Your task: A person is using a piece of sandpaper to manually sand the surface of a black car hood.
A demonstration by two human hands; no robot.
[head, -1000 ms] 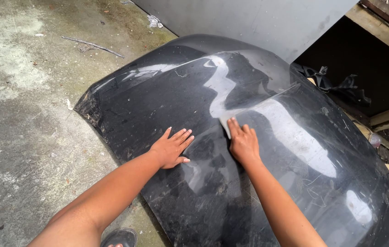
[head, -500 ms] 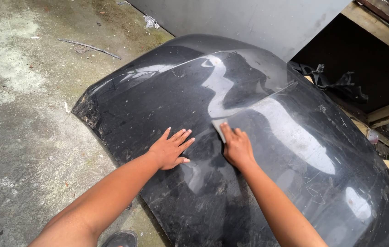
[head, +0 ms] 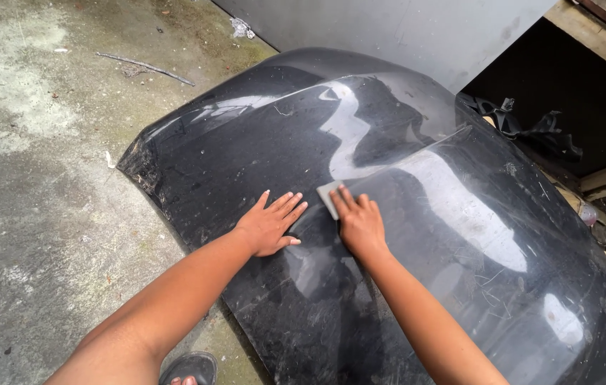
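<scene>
- The panel (head: 402,214), a big black curved car body part, lies on the concrete floor (head: 39,178), glossy and scuffed with fine scratches.
- Left hand (head: 271,224) lies flat on the panel, palm down, fingers (head: 290,204) spread wide, gripping nothing; it looks like a brace.
- Right hand (head: 360,224) is flat too, fingers pressed together on top of a small grey pad (head: 328,197), which looks like a sanding sheet. Only its far corner peeks out past the fingertips.
- The pad sits near the middle of the panel, right at the edge of the bright reflection, just beside the left hand.
- Step in hand, by the look of it: rubbing down the panel surface, with the pad under steady palm pressure.
- The next stroke calls for even pressure, the pad kept flat to follow the curve, and the left hand holding the panel from sliding.
- Against half a second back: the right hand and pad have slipped a touch toward the person and leftward, closing on the left hand.
- The left hand has stayed put, spread the same way.
- A sandalled foot (head: 189,369) shows at the bottom edge; a stick (head: 146,68) lies well apart on the floor.
</scene>
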